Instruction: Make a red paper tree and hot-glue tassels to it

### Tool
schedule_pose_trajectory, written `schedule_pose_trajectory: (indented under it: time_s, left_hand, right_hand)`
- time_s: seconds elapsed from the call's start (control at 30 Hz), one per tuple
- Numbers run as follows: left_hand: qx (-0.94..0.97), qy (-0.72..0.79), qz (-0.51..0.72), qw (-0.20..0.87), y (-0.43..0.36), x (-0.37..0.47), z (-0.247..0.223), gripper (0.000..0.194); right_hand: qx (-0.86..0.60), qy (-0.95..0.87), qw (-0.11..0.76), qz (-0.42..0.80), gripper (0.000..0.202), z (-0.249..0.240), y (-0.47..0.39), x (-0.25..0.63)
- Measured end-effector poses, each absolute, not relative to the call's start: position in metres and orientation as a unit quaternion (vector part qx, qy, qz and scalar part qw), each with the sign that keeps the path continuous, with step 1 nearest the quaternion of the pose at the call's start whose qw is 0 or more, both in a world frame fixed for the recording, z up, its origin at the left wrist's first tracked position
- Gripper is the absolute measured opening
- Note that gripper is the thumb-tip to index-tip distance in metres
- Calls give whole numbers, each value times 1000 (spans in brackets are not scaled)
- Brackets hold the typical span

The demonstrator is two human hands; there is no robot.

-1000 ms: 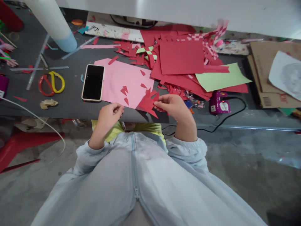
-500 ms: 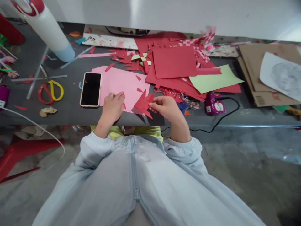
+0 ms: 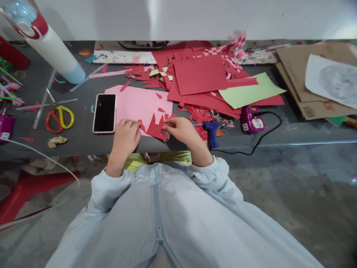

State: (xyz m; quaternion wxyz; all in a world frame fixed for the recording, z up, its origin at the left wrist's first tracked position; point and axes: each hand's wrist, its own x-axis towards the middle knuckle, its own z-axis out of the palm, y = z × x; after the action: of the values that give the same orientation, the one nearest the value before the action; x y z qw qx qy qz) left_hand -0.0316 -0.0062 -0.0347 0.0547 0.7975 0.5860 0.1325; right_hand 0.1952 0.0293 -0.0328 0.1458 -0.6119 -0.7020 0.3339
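So the right hand (image 3: 178, 129) had thumb and fingers pinched on the right side of a jagged red cutout (image 3: 155, 128), just in from the table's front edge, over the lower right corner of a pink sheet (image 3: 128, 101). The left hand (image 3: 127, 134) was palm down with curled fingers at that sheet's lower left; a small red scrap (image 3: 142, 125) sat right at its fingertips, but I honestly couldn't tell if it was held or just touched.

The layout that mattered: the cutout lay left of the right fingertips and right of the left ones, right hand nearer since it was on it. The long axis was hard to read with fingers in the way, but the bottom side ran mostly along the front edge, dipping toward it on the right.

Headcount going outward: one cutout, one pink sheet, two loose red triangles (image 3: 159, 95) near its right edge, one red strip (image 3: 125, 86) on its top edge. One phone (image 3: 105, 112) by the sheet's left edge, then one pair of scissors (image 3: 60, 111) further left. Toward the table's (image 3: 80, 130) back edge, a stack of red sheets (image 3: 200, 76) (couldn't count it), plus one pale green sheet (image 3: 248, 93). One blue glue gun (image 3: 212, 134) hung right by the front edge, one bottle (image 3: 60, 56) stood toward the back left corner.
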Motion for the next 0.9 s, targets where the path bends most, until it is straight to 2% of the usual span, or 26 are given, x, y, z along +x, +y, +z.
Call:
schedule_pose_trajectory:
  time_s: [0.2,0.37,0.47,0.57,0.9]
  left_hand:
    - [799,583,130,70,-8,-32,-29,32]
    - [822,549,137,60,-3,-19,-17,34]
    - [843,516,141,56,1,-4,-10,33]
    - [862,482,142,60,7,13,-5,33]
    - [894,420,129,84,17,75,-4,32]
  right_hand:
    - [-634,-703,153,283,22,-26,23,211]
    - [-626,-700,161,304,19,-13,15,223]
    - [-627,-698,146,313,29,0,10,239]
    - [-639,-686,149,314,28,13,4,266]
    - [-754,-608,145,202,21,22,11,363]
